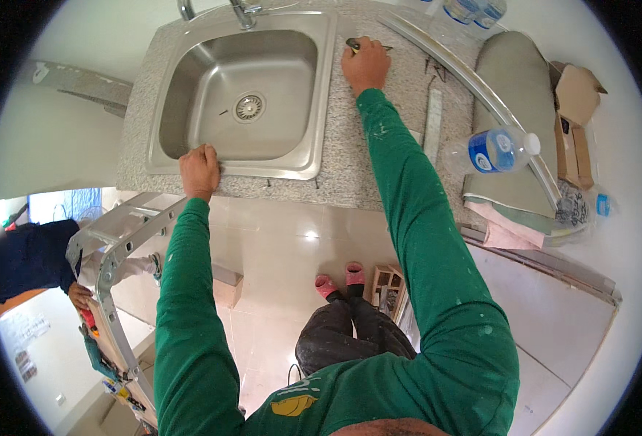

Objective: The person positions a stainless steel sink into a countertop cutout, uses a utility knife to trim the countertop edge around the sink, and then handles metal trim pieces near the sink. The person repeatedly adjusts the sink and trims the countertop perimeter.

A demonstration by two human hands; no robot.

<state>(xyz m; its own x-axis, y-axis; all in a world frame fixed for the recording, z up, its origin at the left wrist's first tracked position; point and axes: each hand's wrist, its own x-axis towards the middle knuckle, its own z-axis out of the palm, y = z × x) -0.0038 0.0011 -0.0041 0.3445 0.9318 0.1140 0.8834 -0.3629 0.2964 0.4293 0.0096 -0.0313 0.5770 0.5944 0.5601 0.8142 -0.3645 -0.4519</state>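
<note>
A square stainless steel sink (322, 109) is set into the speckled stone counter (401, 109). At its front left corner lies my left hand (200, 171), its fingers curled closed over the sink rim. Farther right, my right hand (366, 67) is on the counter beside the sink, closed around a slim black-and-yellow tool (353, 44). Only the tool's ends show past my fingers, so I cannot tell its exact kind. Inside the basin, a small dark screw-like piece (223, 112) sits near the round drain (249, 107).
A long metal strip (481, 87), a water bottle (501, 150) and an open cardboard box (575, 138) lie to the right. Left of me stands an aluminium ladder (110, 261); another person (34, 254) in dark blue is behind it. A tap (244, 14) rises behind the sink.
</note>
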